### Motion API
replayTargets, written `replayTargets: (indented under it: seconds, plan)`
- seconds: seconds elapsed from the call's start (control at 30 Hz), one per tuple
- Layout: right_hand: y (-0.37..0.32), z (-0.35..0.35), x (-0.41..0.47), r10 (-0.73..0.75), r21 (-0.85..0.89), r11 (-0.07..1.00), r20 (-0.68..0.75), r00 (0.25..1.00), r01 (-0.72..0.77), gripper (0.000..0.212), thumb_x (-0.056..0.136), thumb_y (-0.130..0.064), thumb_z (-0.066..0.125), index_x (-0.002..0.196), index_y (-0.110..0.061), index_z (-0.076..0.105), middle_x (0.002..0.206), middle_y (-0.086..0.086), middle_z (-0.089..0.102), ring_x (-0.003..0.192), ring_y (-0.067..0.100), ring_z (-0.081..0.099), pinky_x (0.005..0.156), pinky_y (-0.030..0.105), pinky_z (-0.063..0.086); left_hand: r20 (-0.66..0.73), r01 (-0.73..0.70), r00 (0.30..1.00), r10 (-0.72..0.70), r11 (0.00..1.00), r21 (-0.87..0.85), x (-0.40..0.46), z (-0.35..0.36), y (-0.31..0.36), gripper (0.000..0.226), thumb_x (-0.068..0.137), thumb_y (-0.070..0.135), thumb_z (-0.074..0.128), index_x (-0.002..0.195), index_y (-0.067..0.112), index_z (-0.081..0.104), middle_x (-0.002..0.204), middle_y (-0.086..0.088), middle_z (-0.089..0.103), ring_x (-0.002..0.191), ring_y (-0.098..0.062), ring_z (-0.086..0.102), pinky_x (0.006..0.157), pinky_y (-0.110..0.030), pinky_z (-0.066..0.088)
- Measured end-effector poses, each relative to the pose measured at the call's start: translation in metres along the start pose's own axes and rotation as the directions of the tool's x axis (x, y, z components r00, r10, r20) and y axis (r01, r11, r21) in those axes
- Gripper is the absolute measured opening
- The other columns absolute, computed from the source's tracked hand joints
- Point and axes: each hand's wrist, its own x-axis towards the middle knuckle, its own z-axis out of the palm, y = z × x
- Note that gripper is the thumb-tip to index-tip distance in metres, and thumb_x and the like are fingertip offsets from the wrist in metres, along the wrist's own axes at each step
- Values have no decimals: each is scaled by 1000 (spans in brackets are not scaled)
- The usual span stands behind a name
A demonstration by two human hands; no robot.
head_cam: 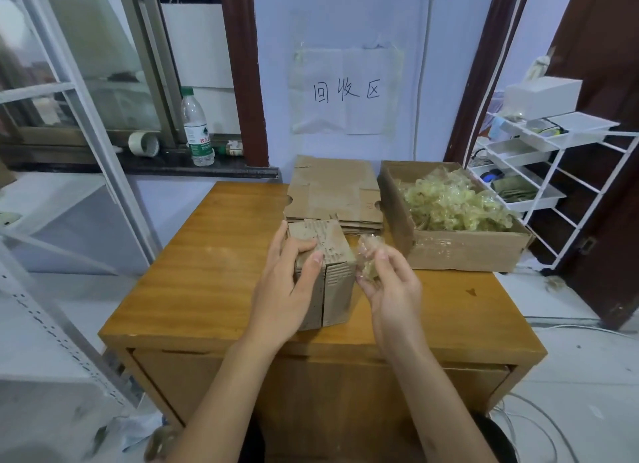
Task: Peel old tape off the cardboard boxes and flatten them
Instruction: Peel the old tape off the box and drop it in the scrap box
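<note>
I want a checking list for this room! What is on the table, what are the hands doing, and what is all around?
Surface: wooden table, bare wood at left.
Job's things: small cardboard box standing at the middle; flattened boxes stacked behind it; open box at right full of peeled tape.
Clutter: nothing seen on the table.
Grippers: left hand grips the small box; right hand pinches a tape wad.
Cables: white cables on the floor, lower right.
Surroundings: water bottle and tape roll on the sill; paper sign on the wall; white rack at right.

Both forearms bare, no sleeves; left hand (287, 282) and right hand (390, 289) ungloved.
</note>
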Motion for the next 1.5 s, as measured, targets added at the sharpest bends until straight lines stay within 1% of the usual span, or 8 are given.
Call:
replayTargets:
  seconds: [0.07,0.17,0.37,0.7,0.83,1.07,1.37,1.5]
  plan:
    - [4,-4,-3,-207,-241,949,6,978,202,27,109,-19,50,131,-21,66,118,-7,74,114,12,69,97,41,59,5,5,1000,-4,1000,-11,0,0,0,23,106,49,47,121,35,59,170,10,24,155,9,7,96,-8,21]
    - [9,-10,-2,-548,-487,714,58,834,503,24,106,-11,56,126,-14,69,115,-5,71,107,11,68,87,38,60,20,10,1000,-9,1000,-26,-1,1,-2,25,106,51,47,122,36,58,170,11,23,155,9,7,97,-8,21]
    - [13,-6,7,-784,-639,401,131,607,656,21,95,2,70,114,-2,77,103,9,69,95,10,62,86,12,49,23,15,1000,-14,999,-43,0,0,-4,20,106,49,49,119,37,58,169,14,23,153,11,9,99,-9,20]
    - [19,-22,4,-677,-601,512,157,719,613,32,104,-32,58,106,-6,77,94,-3,68,74,9,62,67,16,47,33,22,999,-21,999,-44,1,1,-8,20,107,49,49,120,37,57,169,15,21,150,13,14,97,-8,21]
    - [16,-23,1,-585,-492,685,69,808,537,16,98,-12,69,111,-8,77,105,2,71,87,15,71,71,24,60,33,10,999,-8,999,-54,2,2,-9,20,106,51,49,120,38,57,168,18,22,147,18,13,98,-10,22]
    - [10,-25,-5,-328,-328,889,31,944,320,32,86,4,77,109,-19,76,114,-1,72,105,3,70,89,18,57,29,12,1000,-10,997,-76,2,2,-10,25,102,54,49,120,38,57,166,19,23,151,13,13,102,-11,21]
    - [8,-28,6,-549,-535,601,264,793,594,33,74,-23,92,102,-14,78,97,-3,69,82,9,66,68,12,54,35,27,999,-24,996,-85,2,0,-10,22,106,44,52,123,31,58,154,25,26,154,7,14,103,-12,21]
    - [-2,-23,10,-505,-553,606,287,814,571,31,69,-32,95,81,-17,70,76,-10,63,66,10,56,58,22,50,30,11,1000,-8,996,-93,3,0,-12,20,107,42,52,122,30,59,159,18,29,153,8,13,105,-12,20]
